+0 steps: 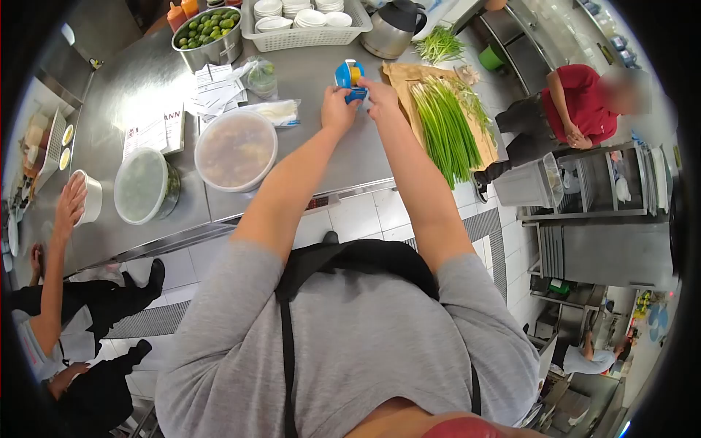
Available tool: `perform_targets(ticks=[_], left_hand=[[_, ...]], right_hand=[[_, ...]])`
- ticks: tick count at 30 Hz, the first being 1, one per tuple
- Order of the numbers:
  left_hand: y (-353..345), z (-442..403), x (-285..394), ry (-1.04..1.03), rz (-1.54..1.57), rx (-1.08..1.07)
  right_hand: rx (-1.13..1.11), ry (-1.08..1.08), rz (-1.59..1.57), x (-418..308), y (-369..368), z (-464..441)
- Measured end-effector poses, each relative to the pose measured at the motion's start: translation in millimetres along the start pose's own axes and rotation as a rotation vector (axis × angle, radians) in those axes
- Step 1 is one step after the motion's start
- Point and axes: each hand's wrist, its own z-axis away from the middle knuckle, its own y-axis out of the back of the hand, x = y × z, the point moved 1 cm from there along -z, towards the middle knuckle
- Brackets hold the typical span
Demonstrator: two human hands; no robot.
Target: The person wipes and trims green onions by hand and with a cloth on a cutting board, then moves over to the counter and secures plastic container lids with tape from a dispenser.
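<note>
Both of my hands meet above the steel counter, around a small blue dispenser with a yellow roll (353, 76). My left hand (339, 109) has its fingers closed on the dispenser's lower left side. On the right side my right hand (381, 100) pinches at the yellow part; whether it holds a loose end is too small to tell. Right of my hands, a bunch of long green stalks (445, 131) lies on brown paper (403, 84). A round tub with a clear lid (236, 150) stands to the left, beside a clear plastic bag (281, 113).
The steel counter (307, 157) also carries a second lidded tub (146, 186), papers (217, 91), a pot of green limes (208, 33), a basket of white dishes (310, 38) and a steel jug (393, 29). One person stands right; others are left, one hand at a white tub (92, 197).
</note>
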Motion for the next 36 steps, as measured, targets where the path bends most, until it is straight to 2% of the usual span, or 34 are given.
perform_targets(ticks=[3, 4, 6, 9, 11, 15, 17, 18, 21, 24, 27, 30, 33, 36], left_hand=[[-10, -18, -6, -0.071, -0.017, 0.015], [-8, -19, -5, -0.042, -0.026, -0.006], [-4, -24, 2, 0.024, -0.035, -0.032], [-6, -25, -3, -0.031, -0.079, 0.009], [-9, -25, -7, -0.019, -0.057, 0.028], [-7, -21, 1, -0.028, -0.121, 0.080], [-11, -17, -9, 0.090, -0.009, 0.169], [-8, -15, -6, 0.146, 0.048, 0.215], [3, -17, 0, 0.615, 0.381, -0.101], [2, -22, 30, 0.548, 0.122, -0.126], [-8, -28, 16, 0.427, 0.112, -0.035], [5, -29, 35, 0.238, -0.234, -0.110], [2, -38, 31, 0.188, -0.426, -0.127], [11, -38, 43, 0.142, -0.488, -0.153]], right_hand=[[-0.087, 0.212, 0.089, -20, 7, 28], [-0.153, 0.352, 0.066, -13, 18, 42], [-0.120, 0.323, 0.032, 4, 51, 105], [-0.061, 0.418, 0.146, 52, 115, 187], [-0.037, 0.249, 0.376, 57, 139, 236], [-0.105, 0.278, 0.438, 93, 164, 232], [-0.152, 0.343, 0.468, 92, 165, 222], [-0.153, 0.297, 0.395, 89, 162, 224], [-0.214, 0.208, 0.435, 100, 168, 217], [-0.215, 0.215, 0.356, 95, 168, 220], [-0.210, 0.239, 0.332, 98, 177, 211], [-0.227, 0.227, 0.373, 104, 190, 197], [-0.206, 0.150, 0.370, 99, 197, 187], [-0.267, 0.159, 0.434, 88, 203, 178]])
